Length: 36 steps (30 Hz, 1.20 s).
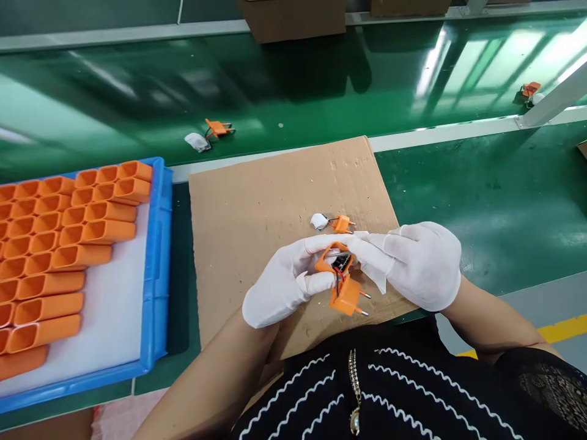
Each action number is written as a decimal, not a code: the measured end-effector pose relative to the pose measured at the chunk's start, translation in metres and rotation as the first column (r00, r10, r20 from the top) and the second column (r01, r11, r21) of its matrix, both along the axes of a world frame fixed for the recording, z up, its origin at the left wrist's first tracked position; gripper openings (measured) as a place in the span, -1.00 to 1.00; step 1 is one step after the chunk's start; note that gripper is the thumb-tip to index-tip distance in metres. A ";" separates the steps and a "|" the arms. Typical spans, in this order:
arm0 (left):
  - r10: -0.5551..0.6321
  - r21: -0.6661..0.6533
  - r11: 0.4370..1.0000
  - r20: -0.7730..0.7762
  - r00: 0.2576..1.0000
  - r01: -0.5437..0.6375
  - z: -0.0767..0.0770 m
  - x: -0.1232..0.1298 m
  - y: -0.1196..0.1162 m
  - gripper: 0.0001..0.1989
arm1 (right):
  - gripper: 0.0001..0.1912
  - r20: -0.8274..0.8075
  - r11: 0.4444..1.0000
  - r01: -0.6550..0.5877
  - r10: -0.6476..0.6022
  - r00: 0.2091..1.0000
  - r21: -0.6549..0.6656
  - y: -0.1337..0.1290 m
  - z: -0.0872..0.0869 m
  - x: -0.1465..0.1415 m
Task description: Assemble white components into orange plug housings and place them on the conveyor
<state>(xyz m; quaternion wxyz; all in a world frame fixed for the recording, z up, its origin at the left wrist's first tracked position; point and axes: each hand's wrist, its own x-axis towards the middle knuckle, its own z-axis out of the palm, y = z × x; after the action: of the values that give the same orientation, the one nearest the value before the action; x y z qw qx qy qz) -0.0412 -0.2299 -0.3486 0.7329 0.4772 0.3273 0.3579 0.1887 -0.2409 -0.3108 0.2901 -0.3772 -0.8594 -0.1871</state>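
Note:
My left hand (287,281), in a white glove, is wrapped round an orange housing (324,260) above the cardboard sheet (257,214). Inside the housing's opening a dark circuit board (342,263) shows, and red and black wires run from it to an orange plug piece (346,296) with two metal pins. My right hand (413,260), also gloved, has its fingers closed at the housing's right side, with a thin white piece (375,276) hanging beneath them. Just beyond the hands lies another plug piece (342,223) wired to a white-wrapped part (319,221).
A blue tray (158,263) at the left holds several orange housings (107,231) in rows. Further wired plug pieces lie at the back (219,128) and far right (531,89). Cardboard boxes (302,18) stand at the far edge; a metal post (554,98) rises at the right.

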 end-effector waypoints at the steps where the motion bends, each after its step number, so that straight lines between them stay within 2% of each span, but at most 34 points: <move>1: 0.004 -0.003 1.000 0.005 1.000 -0.004 0.000 0.000 0.000 -0.50 | -0.74 -0.011 1.000 -0.011 0.011 1.000 -0.004 -0.001 0.001 0.000; 4: -0.006 -0.019 1.000 0.017 1.000 0.006 0.002 -0.002 0.001 -0.49 | -0.72 -0.049 0.999 0.013 -0.015 0.999 -0.029 -0.001 0.002 0.000; 7: -0.064 -0.038 0.997 0.035 0.997 0.065 0.006 -0.002 0.002 -0.46 | -0.73 -0.080 0.998 0.038 -0.042 0.996 -0.046 0.000 0.000 0.000; 13: -0.044 -0.010 0.999 0.033 0.998 0.044 0.010 0.001 0.002 -0.49 | -0.74 -0.090 0.999 -0.038 0.037 0.995 -0.011 0.001 -0.003 -0.001; 18: -0.150 -0.056 0.987 -0.017 0.988 0.149 0.014 -0.001 0.004 -0.43 | -0.72 -0.063 0.997 -0.042 0.038 0.997 -0.059 0.001 0.000 0.000; 23: -0.102 -0.022 0.995 -0.060 0.993 0.101 0.013 -0.001 0.002 -0.39 | -0.76 -0.101 0.998 -0.060 0.057 0.993 -0.032 -0.001 0.000 -0.001; 30: -0.144 -0.022 0.989 -0.054 0.988 0.143 0.017 -0.002 0.003 -0.43 | -0.74 -0.118 0.996 -0.088 0.083 0.989 -0.035 -0.001 0.002 -0.003; 34: -0.243 -0.092 0.965 0.033 0.969 0.246 0.023 0.001 0.002 -0.41 | -0.73 -0.128 0.995 -0.094 0.090 0.988 -0.028 -0.001 0.004 -0.002; 36: -0.244 -0.116 0.961 0.083 0.966 0.252 0.024 0.002 0.002 -0.40 | -0.76 -0.149 0.996 -0.083 0.076 0.986 -0.038 -0.002 0.004 -0.001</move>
<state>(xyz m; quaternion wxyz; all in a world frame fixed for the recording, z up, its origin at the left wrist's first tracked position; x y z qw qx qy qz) -0.0395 -0.2284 -0.3244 0.8112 0.4549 0.2618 0.2579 0.1881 -0.2432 -0.3069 0.3515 -0.3617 -0.8540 -0.1280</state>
